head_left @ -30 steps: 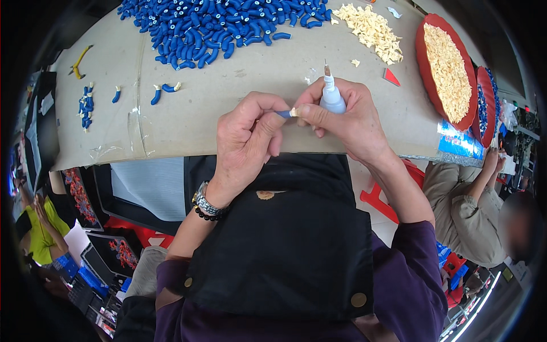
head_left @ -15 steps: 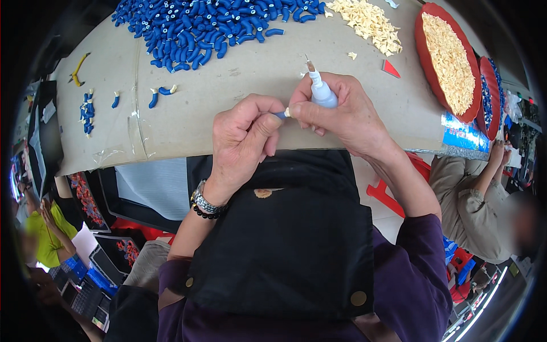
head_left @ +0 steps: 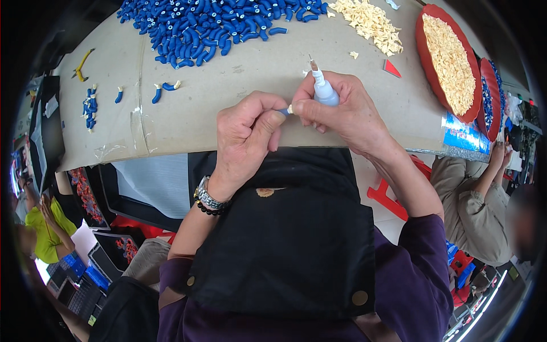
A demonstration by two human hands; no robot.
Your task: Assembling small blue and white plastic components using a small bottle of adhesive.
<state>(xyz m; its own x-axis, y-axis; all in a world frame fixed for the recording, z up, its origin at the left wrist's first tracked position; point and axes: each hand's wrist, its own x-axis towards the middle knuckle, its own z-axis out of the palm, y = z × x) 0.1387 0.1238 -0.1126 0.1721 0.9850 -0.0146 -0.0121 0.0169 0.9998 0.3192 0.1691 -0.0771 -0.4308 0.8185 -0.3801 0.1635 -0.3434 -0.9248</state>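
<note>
Between thumb and fingers my left hand (head_left: 248, 134) pinches a small curved blue piece (head_left: 278, 113), mostly hidden by the fingertips. A cream-coloured tip (head_left: 290, 109) sits at its right end, touched by the thumb and finger of my right hand (head_left: 342, 111). That same hand keeps a white glue bottle (head_left: 324, 91) with a thin needle nozzle, nozzle up, against its palm. To the left on the table lie a few blue pieces with cream ends (head_left: 156, 93) and a small cluster of such pieces (head_left: 90, 108).
A big heap of blue curved pieces (head_left: 199, 28) covers the far table, with a cream pile (head_left: 370, 23) beside it. On the right stands a red tray (head_left: 470, 102) of cream pieces. Yellow-handled pliers (head_left: 81, 65) and a red triangle (head_left: 391, 69) lie on the table (head_left: 188, 122). Other people sit at both sides.
The view has shifted slightly. Both hands keep the same grip on the blue piece, its cream tip and the bottle.
</note>
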